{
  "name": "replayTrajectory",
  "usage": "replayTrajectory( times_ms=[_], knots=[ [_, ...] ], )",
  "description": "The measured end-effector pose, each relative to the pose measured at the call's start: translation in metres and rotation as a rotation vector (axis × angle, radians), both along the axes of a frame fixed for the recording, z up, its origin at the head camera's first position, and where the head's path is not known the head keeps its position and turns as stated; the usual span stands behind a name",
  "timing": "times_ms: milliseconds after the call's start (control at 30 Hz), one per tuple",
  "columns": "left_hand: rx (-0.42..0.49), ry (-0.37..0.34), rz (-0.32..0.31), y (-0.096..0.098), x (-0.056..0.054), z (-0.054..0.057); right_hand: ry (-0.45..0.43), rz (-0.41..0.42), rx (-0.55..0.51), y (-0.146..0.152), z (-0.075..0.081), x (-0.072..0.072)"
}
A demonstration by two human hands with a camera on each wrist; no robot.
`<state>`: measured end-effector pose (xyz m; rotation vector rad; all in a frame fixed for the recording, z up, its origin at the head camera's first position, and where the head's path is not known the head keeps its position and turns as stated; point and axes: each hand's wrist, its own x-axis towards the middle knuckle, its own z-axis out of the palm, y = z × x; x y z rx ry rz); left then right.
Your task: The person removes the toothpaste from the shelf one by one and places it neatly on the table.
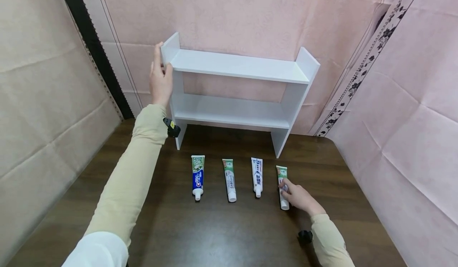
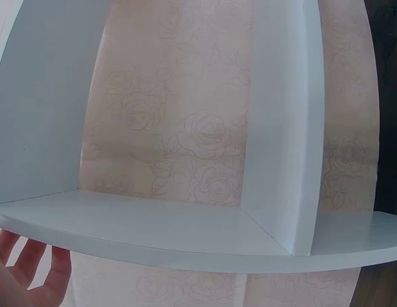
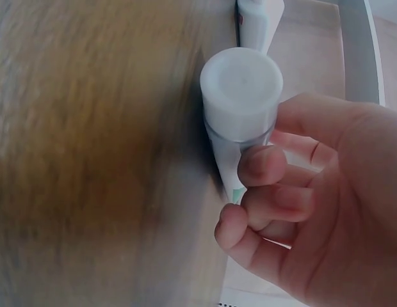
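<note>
My left hand (image 1: 162, 80) touches the outer left side of a white two-tier shelf (image 1: 236, 66), its fingers at the side panel. In the left wrist view, those fingers (image 2: 56, 278) show just outside the panel. With thumb and fingers, my right hand (image 1: 300, 197) grips the rightmost toothpaste tube (image 1: 282, 173), green and white, cap toward me. Up close in the right wrist view, the tube's white cap (image 3: 242, 89) stands out beside the fingers. To its left lie a blue-lettered white toothpaste tube (image 1: 257, 174), a green-and-white toothpaste tube (image 1: 230, 178) and a blue-and-green toothpaste tube (image 1: 198, 175).
The shelf stands at the back of a dark wooden table (image 1: 214, 231), behind the row of tubes. Pink patterned cloth (image 1: 243, 16) hangs behind it. A pale cloth wall (image 1: 43, 100) bounds the left, and another pink cloth (image 1: 411, 140) the right.
</note>
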<state>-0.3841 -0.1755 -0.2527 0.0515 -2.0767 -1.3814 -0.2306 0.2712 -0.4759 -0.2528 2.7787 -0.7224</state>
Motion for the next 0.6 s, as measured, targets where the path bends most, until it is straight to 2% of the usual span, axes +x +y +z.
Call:
replayTrajectory(
  times_ms=[200,600],
  knots=[
    [0.015,0.001,-0.009,-0.0013,-0.0002,0.0001,0.016,-0.011,-0.012,0.0014,-0.0009,0.0017],
    [-0.008,0.029,0.022,-0.002,0.0,0.0041,0.037,-0.006,-0.034,-0.0002,-0.0021,0.0029]
  ],
)
